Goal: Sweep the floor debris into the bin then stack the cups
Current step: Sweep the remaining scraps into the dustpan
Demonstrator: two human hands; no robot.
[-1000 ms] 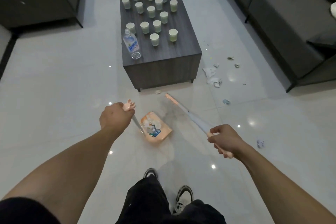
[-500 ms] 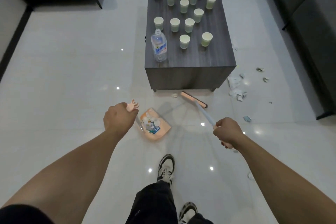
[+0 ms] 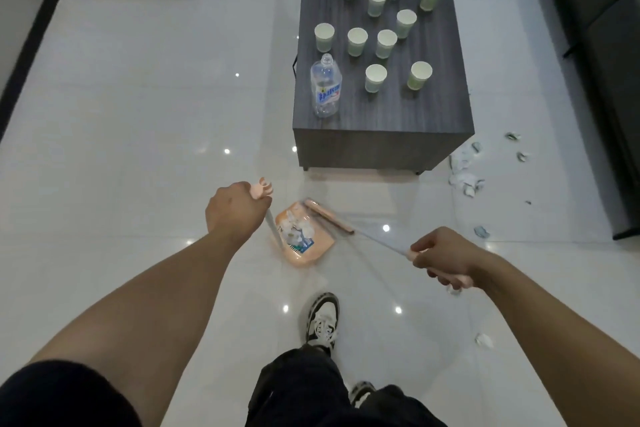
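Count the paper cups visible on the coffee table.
15 cups, all upright on the coffee table: two nearest its front edge, a row of three behind them, ten farther back, some cut by the frame's top. More may stand beyond it.

Quick headcount: two hands, each gripping one tool, so one dustpan (image 3: 304, 241) under the left hand (image 3: 235, 211) and one broom (image 3: 329, 217) out past the right hand (image 3: 441, 258). Up beyond both grips there's one table (image 3: 381, 146) with fifteen cups (image 3: 375, 77) that I can count, the far ones clipped by the frame edge, plus one bottle (image 3: 325, 87). Loose scraps (image 3: 481, 231): about five single bits out to the right of the broom grip, one crumpled pile there I can't split into pieces, and two more close by the right wrist. Two shoes (image 3: 322, 322) below the grips. Paper in the pan is too jumbled to count.
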